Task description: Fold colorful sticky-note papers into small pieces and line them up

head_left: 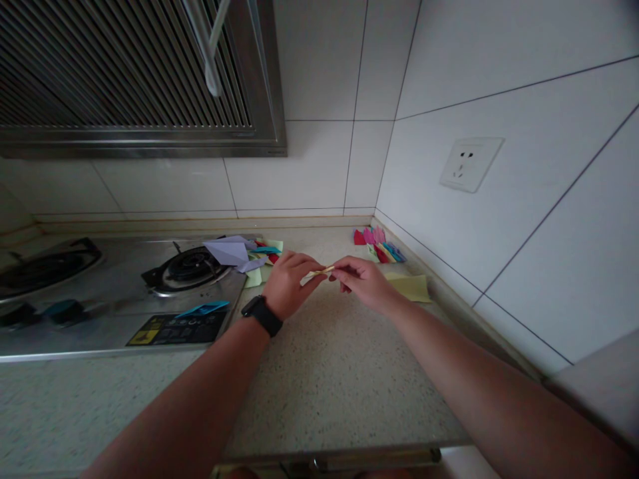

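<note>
Tiles first, big white tiles (319,60) lining both walls and meeting in the corner. Below them stretches the pale speckled desk (329,379), broad and bright, and up on the left looms the ribbed metal range hood (124,73). Under that hood sits the gas stove (120,293), two burners in view, set into the desk.

Now to the hands, right in the middle of things! Left hand (289,283) from one side, right hand (368,283) from the other, both closed in a pinch, fingertips almost meeting over the desk; whether they touch its surface, I can't tell. Just beyond the left hand, a loose heap, topped by lilac folded paper (227,251) reaching over the stove's edge by the right burner. High on the right wall, a white socket (472,163). Back near the corner, a cluster of colourful folded papers (378,243), pinks, reds and blues together. Closer in, a flat yellow sheet (413,288) lies just beside the right wrist, blue paper (202,309) rests at the stove's front, and a black watch (262,315) circles the left wrist. Smallest of all, the star: a narrow folded yellow paper (319,271), gripped between both hands, one at each end
</note>
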Demonstrator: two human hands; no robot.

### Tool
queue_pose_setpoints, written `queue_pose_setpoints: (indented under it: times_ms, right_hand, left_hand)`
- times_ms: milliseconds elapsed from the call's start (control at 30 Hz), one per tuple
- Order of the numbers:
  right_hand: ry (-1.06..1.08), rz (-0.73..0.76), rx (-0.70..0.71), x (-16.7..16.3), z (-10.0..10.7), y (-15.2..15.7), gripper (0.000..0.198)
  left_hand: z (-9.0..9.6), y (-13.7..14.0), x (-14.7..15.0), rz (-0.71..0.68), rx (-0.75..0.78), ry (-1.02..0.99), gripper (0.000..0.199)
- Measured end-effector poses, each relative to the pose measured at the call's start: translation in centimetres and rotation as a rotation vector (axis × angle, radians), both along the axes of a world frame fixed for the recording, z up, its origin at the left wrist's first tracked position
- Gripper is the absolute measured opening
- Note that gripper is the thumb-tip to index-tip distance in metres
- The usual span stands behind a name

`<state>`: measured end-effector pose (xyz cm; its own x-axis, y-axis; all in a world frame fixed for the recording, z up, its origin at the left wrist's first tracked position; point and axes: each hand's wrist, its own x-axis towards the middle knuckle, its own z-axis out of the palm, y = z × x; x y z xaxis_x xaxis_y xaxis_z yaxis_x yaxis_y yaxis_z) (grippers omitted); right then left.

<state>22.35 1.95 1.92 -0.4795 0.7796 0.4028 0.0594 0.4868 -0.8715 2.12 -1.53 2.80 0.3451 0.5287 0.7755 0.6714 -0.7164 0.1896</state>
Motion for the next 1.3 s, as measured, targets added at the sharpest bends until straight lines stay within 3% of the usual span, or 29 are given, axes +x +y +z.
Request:
queue_pose_setpoints:
  times_ms: [167, 400, 500, 600, 833, 1000, 1100, 1300]
  right_hand:
    - [-0.037, -0.066, 0.086, -0.1, 0.2, -0.2, 0.02]
    - [-0.036, -0.066, 0.064, 0.0, 0.0, -0.1, 0.021]
    - [-0.048, -0.065, 0.12, 0.0, 0.1, -0.1, 0.018]
    - [-0.062, -0.133, 0.275, 0.1, 0.3, -0.1, 0.014]
    - [-0.171, -0.233, 0.461, 0.2, 0.4, 0.1, 0.009]
    - [-0.129, -0.266, 0.567, 0.2, 1.2, -0.6, 0.009]
    - [-0.117, -0.265, 0.512, 0.2, 1.7, -1.1, 0.011]
    - [-0.131, -0.11, 0.164, -0.3, 0.7, -0.6, 0.021]
  left_hand:
    - [0.4, -0.6, 0.5, 0.067, 0.029, 0.003, 0.02]
    - [-0.5, -0.4, 0.1, 0.193, -0.19, 0.068, 0.024]
    - [-0.4, -0.3, 0.0, 0.16, -0.084, 0.082, 0.021]
    - [-0.3, -0.2, 0.1, 0.106, -0.01, 0.053, 0.018]
    - [-0.4, -0.3, 0.3, 0.114, -0.121, -0.016, 0.018]
    - [0.8, -1.2, 0.4, 0.027, -0.107, -0.069, 0.018]
    - [1.1, -1.5, 0.7, -0.041, -0.145, -0.162, 0.019]
    - [0.2, -1.2, 1.2, -0.072, -0.36, -0.343, 0.021]
